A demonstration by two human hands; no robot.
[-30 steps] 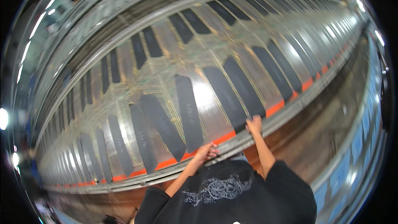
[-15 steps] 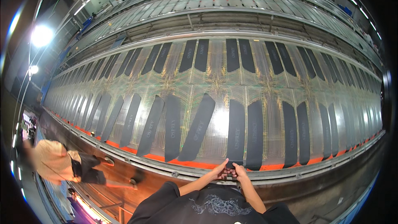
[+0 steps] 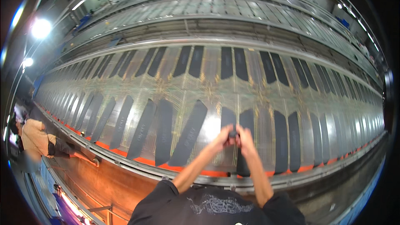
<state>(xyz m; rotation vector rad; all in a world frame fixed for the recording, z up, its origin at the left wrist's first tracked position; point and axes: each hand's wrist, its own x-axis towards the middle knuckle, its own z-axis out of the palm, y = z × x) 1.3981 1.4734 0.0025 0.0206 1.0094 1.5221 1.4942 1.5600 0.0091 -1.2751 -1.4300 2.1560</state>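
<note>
My left hand (image 3: 224,136) and my right hand (image 3: 245,136) are side by side over the near half of the long table. Between them, their closed fingers pinch the near end of a dark grey fabric strip (image 3: 228,116). This end is raised and folded back, while the far part stretches ahead of my hands toward the table's middle. Bare table surface shows below my left hand where the strip's near part lay. Another dark strip (image 3: 246,158) lies flat partly under my right hand and forearm. To the left, a slanted strip (image 3: 189,133) with faint lettering lies on the table.
Two rows of dark strips cover the long table (image 3: 212,89), which has an orange band (image 3: 179,168) and a metal rail (image 3: 200,179) along its near edge. More long tables (image 3: 200,8) stand beyond. A person in a striped shirt (image 3: 37,137) is at the left.
Both hands have moved away from the near edge, farther over the table, drawing the strip's near end up and back. The person at the left has shifted farther left.
</note>
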